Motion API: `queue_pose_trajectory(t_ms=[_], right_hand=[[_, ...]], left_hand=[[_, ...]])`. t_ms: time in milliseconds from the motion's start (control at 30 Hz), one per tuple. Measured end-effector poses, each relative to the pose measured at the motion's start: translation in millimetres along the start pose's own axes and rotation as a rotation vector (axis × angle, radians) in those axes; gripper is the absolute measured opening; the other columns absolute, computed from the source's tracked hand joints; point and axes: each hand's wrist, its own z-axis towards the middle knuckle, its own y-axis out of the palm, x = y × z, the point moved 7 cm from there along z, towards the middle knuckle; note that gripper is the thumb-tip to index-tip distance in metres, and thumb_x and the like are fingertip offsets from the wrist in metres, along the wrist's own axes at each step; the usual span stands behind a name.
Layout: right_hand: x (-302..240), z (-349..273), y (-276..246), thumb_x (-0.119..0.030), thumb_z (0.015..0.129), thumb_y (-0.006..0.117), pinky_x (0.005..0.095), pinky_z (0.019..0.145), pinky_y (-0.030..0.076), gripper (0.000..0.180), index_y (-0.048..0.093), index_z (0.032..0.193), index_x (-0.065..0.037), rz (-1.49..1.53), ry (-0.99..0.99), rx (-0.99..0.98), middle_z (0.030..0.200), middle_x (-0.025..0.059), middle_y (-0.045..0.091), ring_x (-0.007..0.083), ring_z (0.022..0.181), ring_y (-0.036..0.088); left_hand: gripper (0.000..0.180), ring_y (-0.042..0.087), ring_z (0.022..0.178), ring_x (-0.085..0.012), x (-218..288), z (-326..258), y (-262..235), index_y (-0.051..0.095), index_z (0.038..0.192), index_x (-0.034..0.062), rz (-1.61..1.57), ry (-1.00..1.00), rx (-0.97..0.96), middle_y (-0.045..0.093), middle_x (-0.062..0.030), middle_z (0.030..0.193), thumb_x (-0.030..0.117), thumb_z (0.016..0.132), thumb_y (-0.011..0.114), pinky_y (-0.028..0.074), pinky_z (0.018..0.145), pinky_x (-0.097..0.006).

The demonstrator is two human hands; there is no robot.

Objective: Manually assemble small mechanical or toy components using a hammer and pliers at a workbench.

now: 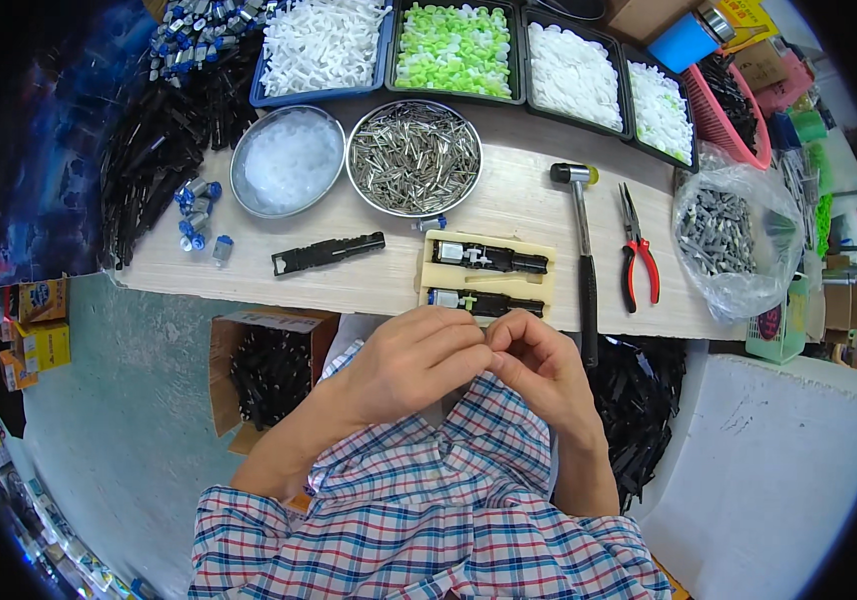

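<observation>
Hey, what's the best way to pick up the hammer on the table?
Probably by the black handle, low down, coming in from the near table edge. The hammer lies flat with its head away from the person, and the handle end points toward the right hand.

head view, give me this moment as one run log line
left hand: fingertips meet right, held item hidden | right hand: same | cream jig: two black parts seated | hammer, pliers: lying untouched
</observation>
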Motion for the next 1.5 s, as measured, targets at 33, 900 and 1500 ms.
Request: queue_pose_trajectory(t_ms=[33,900,1500], right_hand=[[-1,1,0,-0.006,0.095,0.070,0.0233,0.076,0.047,0.013,0.058,0.099,-0.001,0.001,0.000,-0.002,0.099,0.0016,0.059,0.0095,0.085,0.055],[-40,21,8,0.003,0.074,0.075,0.0403,0.076,0.050,0.022,0.064,0.091,-0.003,-1.061,-0.556,0.252,0.099,0.0117,0.061,0.0317,0.089,0.060],[-62,27,-4,0.003,0.079,0.071,0.0420,0.085,0.051,0.022,0.065,0.100,-0.002,-1.031,-0.531,-0.059,0.107,0.0136,0.062,0.0345,0.098,0.062]], left_hand=[[0.027,0.071,0.089,-0.0332,-3,-2,1,0.067,0.095,-0.0006,-0.024,-0.024,0.015,0.070,-0.0156,0.095,0.006,0.069,0.074,0.059,0.077,-0.040],[0.006,0.062,0.121,-0.0299,-1,-30,30,0.065,0.084,0.0089,0.312,-0.107,-0.070,0.071,-0.0066,0.114,0.013,0.080,0.067,0.040,0.109,-0.055],[0.020,0.042,0.142,-0.0357,-3,-47,65,0.069,0.100,0.0084,0.567,-0.113,-0.184,0.056,-0.0073,0.133,0.019,0.087,0.061,0.020,0.116,-0.070]])
